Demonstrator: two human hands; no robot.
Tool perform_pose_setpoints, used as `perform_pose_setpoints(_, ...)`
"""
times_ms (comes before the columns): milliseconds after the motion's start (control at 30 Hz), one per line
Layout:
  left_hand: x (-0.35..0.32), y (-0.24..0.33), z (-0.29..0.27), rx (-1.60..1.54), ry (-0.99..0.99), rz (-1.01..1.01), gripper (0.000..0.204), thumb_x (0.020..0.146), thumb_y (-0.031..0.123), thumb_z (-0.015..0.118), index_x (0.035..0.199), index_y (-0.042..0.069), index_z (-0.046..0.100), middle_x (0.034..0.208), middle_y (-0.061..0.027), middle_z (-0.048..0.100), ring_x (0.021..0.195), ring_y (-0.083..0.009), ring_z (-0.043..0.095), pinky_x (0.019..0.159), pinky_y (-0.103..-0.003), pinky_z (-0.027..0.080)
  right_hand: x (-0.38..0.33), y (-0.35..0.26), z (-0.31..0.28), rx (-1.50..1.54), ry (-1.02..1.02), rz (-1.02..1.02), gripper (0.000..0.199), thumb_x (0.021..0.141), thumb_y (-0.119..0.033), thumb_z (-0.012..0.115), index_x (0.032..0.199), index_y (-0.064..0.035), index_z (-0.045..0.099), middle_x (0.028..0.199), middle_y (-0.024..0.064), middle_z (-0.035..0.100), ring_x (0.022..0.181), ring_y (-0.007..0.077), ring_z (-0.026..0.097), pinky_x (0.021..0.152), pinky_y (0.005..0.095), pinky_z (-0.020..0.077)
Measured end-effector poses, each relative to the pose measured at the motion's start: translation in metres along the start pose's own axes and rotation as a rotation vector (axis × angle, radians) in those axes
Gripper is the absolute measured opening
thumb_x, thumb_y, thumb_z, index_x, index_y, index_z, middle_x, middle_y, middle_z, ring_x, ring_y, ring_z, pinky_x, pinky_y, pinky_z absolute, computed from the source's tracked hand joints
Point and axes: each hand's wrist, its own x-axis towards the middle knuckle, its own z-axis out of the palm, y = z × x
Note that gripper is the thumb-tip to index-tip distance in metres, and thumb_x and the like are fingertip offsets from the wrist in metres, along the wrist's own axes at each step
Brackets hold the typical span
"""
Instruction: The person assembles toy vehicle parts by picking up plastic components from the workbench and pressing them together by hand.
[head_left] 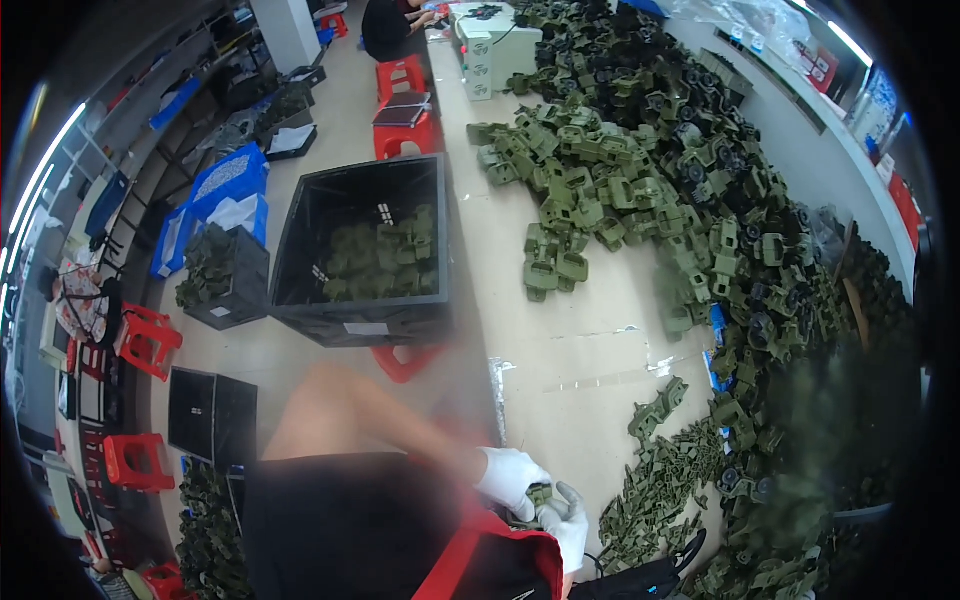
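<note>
Both of my hands wear white gloves and meet low in the middle of the head view, at the table's near edge. Between them sits a small olive-green plastic part, perhaps a toy vehicle piece, largely covered by fingers. My left hand grips it from the left, its bare forearm reaching across. From the right, my right hand closes on the same part with bent fingers. Just right of my hands lies a heap of small green plastic pieces. A larger green part rests at that heap's far end.
Green toy vehicle bodies pile along the table, with darker ones behind. A black crate with green parts stands left, above a red stool. A pale machine box and another person are at the far end.
</note>
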Motion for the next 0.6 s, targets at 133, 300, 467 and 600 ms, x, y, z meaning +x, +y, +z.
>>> perform_pose_setpoints(133, 0.026, -0.018, 0.008, -0.087, -0.049, -0.053, 0.059, 0.072, 0.044, 0.068, 0.112, 0.002, 0.062, 0.104, -0.0219, 0.066, 0.097, -0.0351, 0.064, 0.083, -0.040, 0.050, 0.011, -0.003, -0.024, 0.106, -0.086, 0.069, 0.059, 0.076, 0.008, 0.060, 0.134, 0.0060, 0.044, 0.109, 0.0159, 0.062, 0.085, 0.0164, 0.062, 0.076, 0.0240, 0.0495)
perform_pose_setpoints(300, 0.031, -0.016, -0.029, -0.551, -0.208, 0.193, 0.055, 0.076, 0.029, 0.074, 0.120, -0.001, 0.059, 0.108, -0.0183, 0.067, 0.096, -0.0260, 0.064, 0.085, -0.037, 0.051, 0.009, -0.006, -0.029, -0.231, -0.285, -0.286, 0.064, 0.081, -0.010, 0.065, 0.139, 0.0034, 0.042, 0.136, 0.0172, 0.052, 0.128, 0.0249, 0.047, 0.105, 0.0348, 0.0371)
perform_pose_setpoints(467, -0.004, 0.014, -0.049, -0.288, -0.023, 0.015, 0.068, 0.070, 0.025, 0.078, 0.127, -0.002, 0.052, 0.116, -0.0163, 0.065, 0.104, -0.0219, 0.063, 0.093, -0.033, 0.048, -0.010, -0.029, 0.002, -0.172, -0.074, -0.264, 0.056, 0.083, -0.012, 0.068, 0.133, 0.0018, 0.049, 0.122, 0.0149, 0.061, 0.112, 0.0192, 0.058, 0.096, 0.0313, 0.0449)
perform_pose_setpoints(600, -0.002, 0.026, -0.054, -0.323, -0.092, -0.031, 0.075, 0.068, 0.028, 0.076, 0.130, -0.005, 0.049, 0.116, -0.0216, 0.063, 0.105, -0.0298, 0.063, 0.092, -0.034, 0.048, -0.015, -0.022, 0.008, -0.471, 0.059, -0.348, 0.058, 0.081, -0.024, 0.068, 0.131, -0.0011, 0.051, 0.112, 0.0255, 0.063, 0.107, 0.0314, 0.064, 0.091, 0.0358, 0.0492)
